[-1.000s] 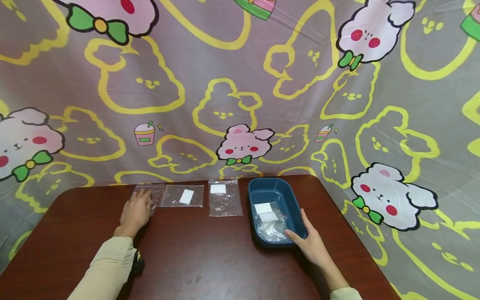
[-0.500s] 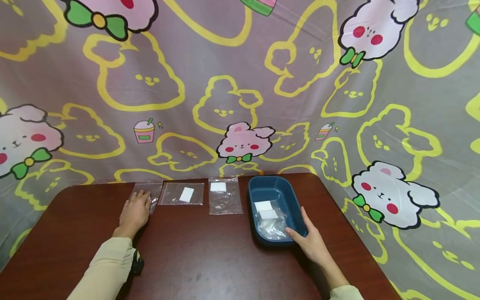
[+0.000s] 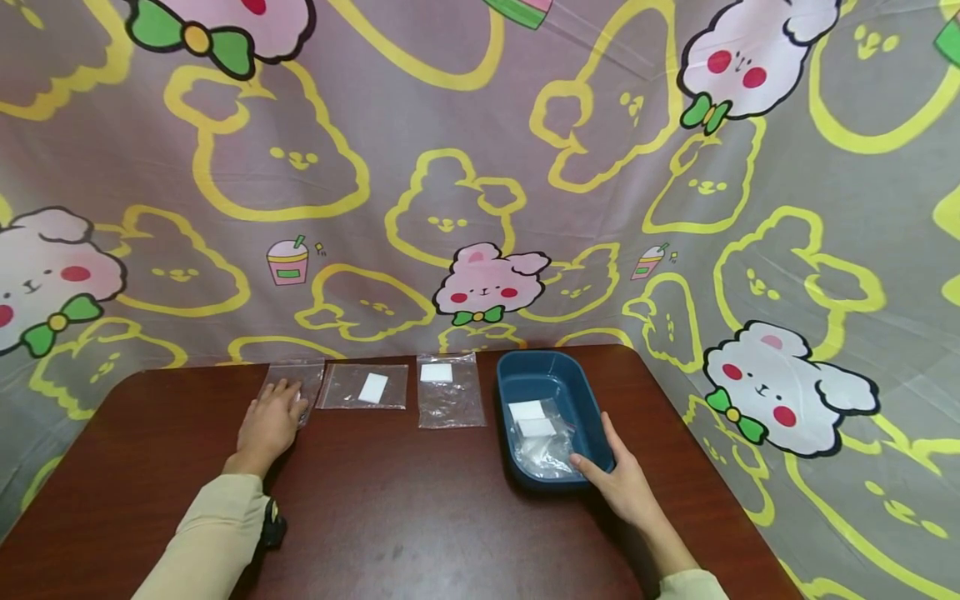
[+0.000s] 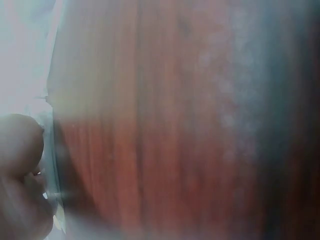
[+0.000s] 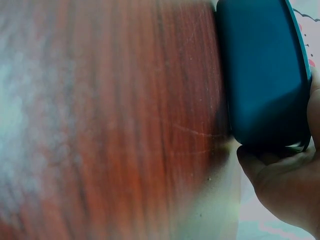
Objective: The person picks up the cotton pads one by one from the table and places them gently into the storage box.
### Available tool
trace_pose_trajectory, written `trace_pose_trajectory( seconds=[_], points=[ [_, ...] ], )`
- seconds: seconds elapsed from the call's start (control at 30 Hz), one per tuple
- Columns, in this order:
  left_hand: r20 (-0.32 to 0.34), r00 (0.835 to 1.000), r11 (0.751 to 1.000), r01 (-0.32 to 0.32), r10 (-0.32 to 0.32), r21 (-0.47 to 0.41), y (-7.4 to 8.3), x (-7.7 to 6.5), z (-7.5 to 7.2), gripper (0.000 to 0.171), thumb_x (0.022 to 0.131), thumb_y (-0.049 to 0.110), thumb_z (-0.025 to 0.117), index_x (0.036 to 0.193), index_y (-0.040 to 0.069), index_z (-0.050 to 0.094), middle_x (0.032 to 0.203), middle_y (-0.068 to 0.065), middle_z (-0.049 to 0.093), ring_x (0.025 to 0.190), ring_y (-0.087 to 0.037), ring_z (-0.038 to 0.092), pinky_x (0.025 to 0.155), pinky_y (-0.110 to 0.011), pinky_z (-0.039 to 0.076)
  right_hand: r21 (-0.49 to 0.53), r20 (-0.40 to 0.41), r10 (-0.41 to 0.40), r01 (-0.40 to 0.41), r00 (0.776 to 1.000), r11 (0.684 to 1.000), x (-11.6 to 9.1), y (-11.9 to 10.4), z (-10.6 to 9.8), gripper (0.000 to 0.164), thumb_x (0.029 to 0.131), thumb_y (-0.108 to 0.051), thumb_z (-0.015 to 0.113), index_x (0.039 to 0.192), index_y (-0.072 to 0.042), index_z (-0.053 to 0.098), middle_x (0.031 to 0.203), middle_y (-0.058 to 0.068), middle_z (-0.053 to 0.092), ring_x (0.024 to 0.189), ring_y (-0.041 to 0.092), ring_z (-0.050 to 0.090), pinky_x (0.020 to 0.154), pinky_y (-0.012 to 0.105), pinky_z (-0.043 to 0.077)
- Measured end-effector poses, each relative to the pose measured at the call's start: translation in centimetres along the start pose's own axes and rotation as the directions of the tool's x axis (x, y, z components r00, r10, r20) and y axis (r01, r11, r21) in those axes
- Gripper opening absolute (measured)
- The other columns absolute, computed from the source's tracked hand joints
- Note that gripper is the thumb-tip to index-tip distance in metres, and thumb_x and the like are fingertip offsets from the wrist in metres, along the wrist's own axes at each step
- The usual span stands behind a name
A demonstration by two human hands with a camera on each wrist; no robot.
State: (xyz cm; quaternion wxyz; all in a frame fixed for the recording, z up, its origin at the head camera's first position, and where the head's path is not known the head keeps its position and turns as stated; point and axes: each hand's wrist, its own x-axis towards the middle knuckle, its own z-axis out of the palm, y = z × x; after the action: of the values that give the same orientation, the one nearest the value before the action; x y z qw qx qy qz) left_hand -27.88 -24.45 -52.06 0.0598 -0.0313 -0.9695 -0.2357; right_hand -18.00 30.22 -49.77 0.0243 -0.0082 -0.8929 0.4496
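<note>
My left hand (image 3: 270, 422) rests on a clear zip bag (image 3: 309, 375) at the table's far left, covering much of it. Its fingers lie over the plastic; in the left wrist view only a part of the fingers (image 4: 21, 145) shows at the edge. My right hand (image 3: 624, 487) grips the near right side of a dark blue plastic bin (image 3: 551, 367), thumb over the rim and fingers along the outer wall. The right wrist view shows the bin's outer side beside that hand (image 5: 285, 185). Inside the bin lie clear bags (image 3: 553, 460) with white rectangular pieces (image 3: 536, 427).
Between the left hand and the bin, two more clear bags lie flat: one bag (image 3: 337, 387) with a tilted white block (image 3: 372, 387), another bag (image 3: 452, 408) with a white block (image 3: 437, 372). Patterned cloth (image 3: 480, 208) walls the back and right of the brown table (image 3: 420, 517).
The left hand and the bag under it have shifted very slightly left. The right hand keeps its grip on the bin, which stays in place.
</note>
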Motion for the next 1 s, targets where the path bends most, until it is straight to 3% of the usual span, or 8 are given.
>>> trace_pose_trajectory(
  seconds=[0.5, 0.83, 1.0],
  points=[
    [0.012, 1.0, 1.0, 0.01, -0.01, -0.023, 0.38, -0.19, -0.28, 0.044, 0.104, 0.01, 0.048, 0.14, -0.015, 0.045, 0.147, -0.041, 0.032, 0.139, -0.058, 0.023, 0.113, -0.069, 0.018, -0.003, -0.002, 0.009, -0.009, 1.0, 1.0, -0.04, -0.1, 0.03, 0.1, 0.09, -0.044, 0.075, 0.163, -0.013, 0.014, 0.165, 0.018, 0.019, 0.148, 0.041, 0.024, 0.116, 0.062, 0.023],
    [-0.093, 0.995, 0.999, 0.027, -0.028, -0.02, 0.46, -0.18, 0.2, 0.037, 0.101, 0.004, 0.048, 0.133, -0.014, 0.054, 0.142, -0.038, 0.042, 0.136, -0.057, 0.032, 0.114, -0.065, 0.023, 0.003, -0.008, -0.001, 0.001, 1.0, 1.0, -0.04, -0.05, 0.06, 0.1, 0.09, -0.043, 0.075, 0.162, -0.011, 0.015, 0.165, 0.018, 0.02, 0.148, 0.041, 0.024, 0.117, 0.061, 0.023],
    [-0.11, 0.993, 0.998, 0.041, -0.045, -0.039, 0.52, -0.39, 0.3, 0.037, 0.102, 0.004, 0.047, 0.133, -0.013, 0.055, 0.143, -0.036, 0.043, 0.136, -0.055, 0.034, 0.115, -0.063, 0.023, -0.001, -0.003, 0.008, -0.008, 1.0, 1.0, -0.04, -0.08, -0.01, 0.1, 0.09, -0.045, 0.075, 0.163, -0.013, 0.014, 0.165, 0.018, 0.02, 0.148, 0.041, 0.023, 0.117, 0.061, 0.023]
  ],
)
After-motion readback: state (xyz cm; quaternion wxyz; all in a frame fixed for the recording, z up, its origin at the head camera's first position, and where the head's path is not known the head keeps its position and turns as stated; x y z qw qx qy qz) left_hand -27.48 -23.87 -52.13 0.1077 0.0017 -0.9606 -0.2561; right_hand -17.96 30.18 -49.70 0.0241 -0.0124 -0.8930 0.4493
